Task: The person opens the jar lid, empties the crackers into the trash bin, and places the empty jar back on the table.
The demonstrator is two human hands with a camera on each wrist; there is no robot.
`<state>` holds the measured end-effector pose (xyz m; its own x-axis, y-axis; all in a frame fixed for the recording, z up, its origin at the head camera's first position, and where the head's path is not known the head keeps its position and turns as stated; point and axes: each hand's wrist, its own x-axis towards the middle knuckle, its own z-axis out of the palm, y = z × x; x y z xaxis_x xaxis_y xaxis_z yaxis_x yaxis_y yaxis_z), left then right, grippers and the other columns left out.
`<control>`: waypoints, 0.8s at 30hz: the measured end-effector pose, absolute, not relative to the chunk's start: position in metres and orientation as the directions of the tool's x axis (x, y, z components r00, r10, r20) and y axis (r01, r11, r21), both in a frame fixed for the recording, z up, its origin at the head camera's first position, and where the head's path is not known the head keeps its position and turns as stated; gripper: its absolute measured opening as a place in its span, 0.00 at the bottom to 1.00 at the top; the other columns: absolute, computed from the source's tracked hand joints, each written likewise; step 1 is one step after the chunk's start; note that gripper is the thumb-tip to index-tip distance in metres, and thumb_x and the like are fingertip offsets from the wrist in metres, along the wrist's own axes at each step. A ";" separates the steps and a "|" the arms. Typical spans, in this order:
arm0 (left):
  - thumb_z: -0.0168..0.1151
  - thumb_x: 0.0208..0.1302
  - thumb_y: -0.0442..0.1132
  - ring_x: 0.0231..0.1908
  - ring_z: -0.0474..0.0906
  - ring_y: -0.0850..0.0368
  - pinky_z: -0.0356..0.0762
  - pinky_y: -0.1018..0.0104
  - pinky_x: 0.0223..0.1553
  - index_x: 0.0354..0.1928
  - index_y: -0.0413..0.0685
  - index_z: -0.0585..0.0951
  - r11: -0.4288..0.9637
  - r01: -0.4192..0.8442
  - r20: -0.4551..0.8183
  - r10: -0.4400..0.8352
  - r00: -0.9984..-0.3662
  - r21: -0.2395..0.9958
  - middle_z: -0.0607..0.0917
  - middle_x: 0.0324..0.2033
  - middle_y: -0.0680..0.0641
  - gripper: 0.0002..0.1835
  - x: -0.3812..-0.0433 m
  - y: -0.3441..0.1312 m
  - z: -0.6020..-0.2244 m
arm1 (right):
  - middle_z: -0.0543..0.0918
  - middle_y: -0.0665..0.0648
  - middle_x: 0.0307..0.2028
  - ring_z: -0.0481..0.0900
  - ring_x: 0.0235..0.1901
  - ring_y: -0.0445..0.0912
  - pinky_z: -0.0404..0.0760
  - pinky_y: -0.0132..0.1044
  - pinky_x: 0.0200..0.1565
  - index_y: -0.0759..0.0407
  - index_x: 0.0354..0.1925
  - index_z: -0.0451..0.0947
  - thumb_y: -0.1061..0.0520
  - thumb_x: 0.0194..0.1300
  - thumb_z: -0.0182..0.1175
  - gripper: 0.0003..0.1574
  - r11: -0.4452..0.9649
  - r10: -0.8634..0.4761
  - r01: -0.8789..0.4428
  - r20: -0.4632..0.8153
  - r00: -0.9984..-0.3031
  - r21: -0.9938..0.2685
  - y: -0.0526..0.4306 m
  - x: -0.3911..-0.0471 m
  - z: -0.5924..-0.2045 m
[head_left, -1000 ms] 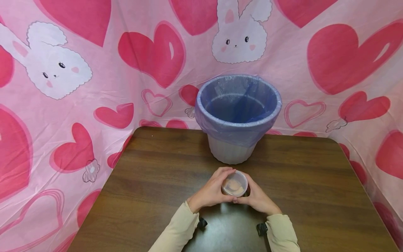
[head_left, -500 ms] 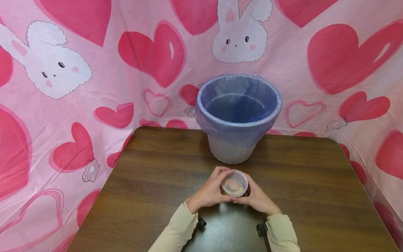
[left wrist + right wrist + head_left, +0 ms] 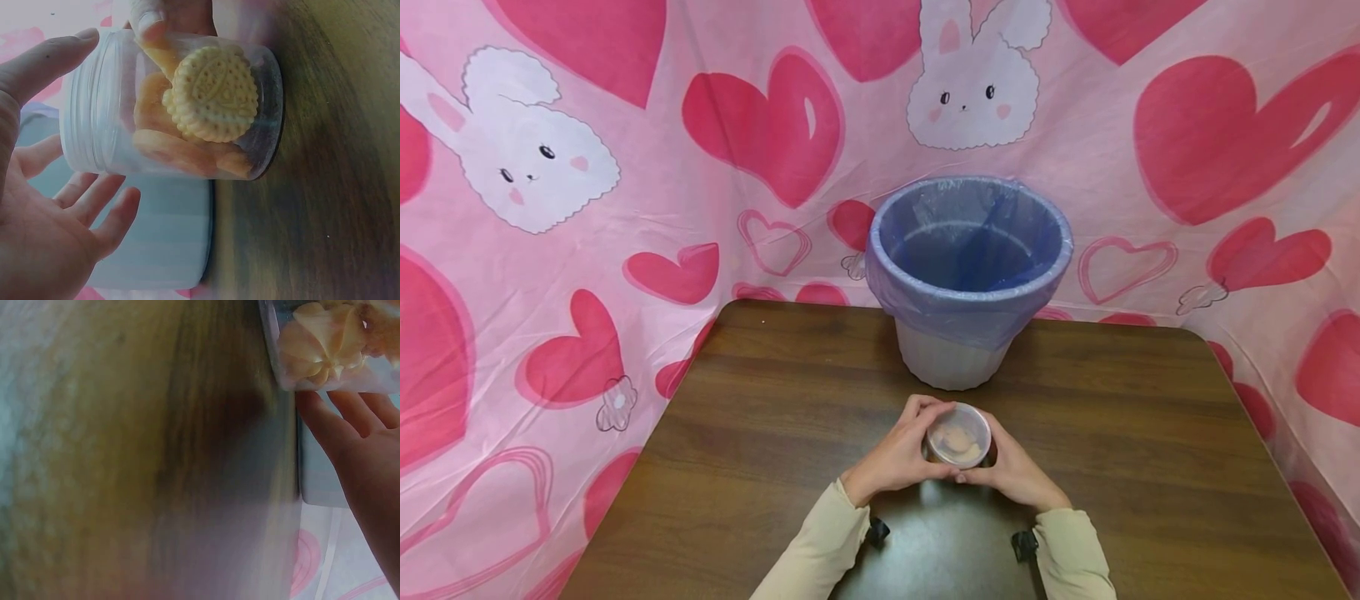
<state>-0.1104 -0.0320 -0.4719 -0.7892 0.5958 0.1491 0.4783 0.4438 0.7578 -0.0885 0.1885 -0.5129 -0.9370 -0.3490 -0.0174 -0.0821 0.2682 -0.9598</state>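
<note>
Between both hands stands a clear plastic jar (image 3: 958,435) of biscuits, upright on the table with its round lid uppermost. Curled round its upper left side, my left hand (image 3: 901,448) has thumb and fingers at the lid (image 3: 94,100). My right hand (image 3: 1017,471) holds the jar's right side, lower on the body. The thumb tips almost meet at the near side. A round scalloped biscuit (image 3: 215,94) shows through the wall in the left wrist view, and a swirled biscuit (image 3: 322,347) in the right wrist view. Some fingers are hidden behind the jar.
A white bin (image 3: 951,362) lined with a blue plastic bag (image 3: 970,321) stands just beyond the jar on the brown wooden table (image 3: 775,467). Pink cloth (image 3: 865,133) with hearts and rabbits hangs behind and at both sides.
</note>
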 end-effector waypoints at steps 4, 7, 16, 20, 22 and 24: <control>0.77 0.47 0.46 0.59 0.68 0.58 0.69 0.61 0.61 0.69 0.56 0.65 0.449 0.479 0.148 0.593 -0.791 0.754 0.63 0.60 0.48 0.46 -0.110 -0.033 -0.472 | 0.68 0.56 0.64 0.67 0.61 0.53 0.70 0.27 0.56 0.45 0.69 0.56 0.52 0.43 0.79 0.60 0.265 -0.352 -0.080 -0.019 -0.936 -0.961 0.188 -0.089 -0.513; 0.78 0.47 0.46 0.59 0.68 0.58 0.69 0.61 0.61 0.69 0.56 0.65 0.452 0.480 0.149 0.592 -0.792 0.752 0.63 0.60 0.48 0.46 -0.109 -0.033 -0.472 | 0.68 0.56 0.64 0.67 0.61 0.53 0.70 0.27 0.56 0.45 0.69 0.57 0.52 0.43 0.79 0.60 0.269 -0.349 -0.081 -0.018 -0.937 -0.960 0.188 -0.089 -0.513; 0.78 0.47 0.44 0.57 0.69 0.57 0.69 0.61 0.61 0.70 0.54 0.65 0.456 0.466 0.143 0.581 -0.801 0.758 0.64 0.56 0.47 0.47 -0.109 -0.036 -0.471 | 0.69 0.55 0.63 0.68 0.61 0.51 0.69 0.27 0.57 0.45 0.69 0.57 0.52 0.43 0.79 0.60 0.298 -0.331 -0.081 -0.024 -0.943 -0.951 0.189 -0.088 -0.512; 0.78 0.47 0.43 0.56 0.69 0.56 0.70 0.61 0.60 0.70 0.55 0.65 0.462 0.457 0.134 0.576 -0.806 0.760 0.64 0.55 0.47 0.47 -0.109 -0.037 -0.470 | 0.69 0.54 0.63 0.69 0.60 0.48 0.69 0.27 0.56 0.45 0.69 0.58 0.53 0.43 0.79 0.59 0.294 -0.332 -0.077 -0.026 -0.943 -0.953 0.188 -0.088 -0.512; 0.78 0.47 0.43 0.56 0.69 0.56 0.70 0.61 0.60 0.70 0.54 0.65 0.464 0.456 0.131 0.577 -0.806 0.760 0.64 0.54 0.47 0.47 -0.109 -0.038 -0.470 | 0.69 0.54 0.63 0.69 0.59 0.47 0.69 0.27 0.56 0.45 0.69 0.58 0.54 0.43 0.79 0.59 0.290 -0.334 -0.079 -0.024 -0.942 -0.954 0.188 -0.088 -0.512; 0.78 0.46 0.44 0.56 0.69 0.56 0.70 0.61 0.60 0.70 0.54 0.65 0.465 0.459 0.132 0.579 -0.804 0.758 0.64 0.54 0.47 0.47 -0.110 -0.038 -0.471 | 0.69 0.54 0.63 0.69 0.59 0.45 0.70 0.27 0.56 0.46 0.69 0.58 0.55 0.43 0.78 0.59 0.286 -0.337 -0.083 -0.019 -0.941 -0.955 0.187 -0.088 -0.512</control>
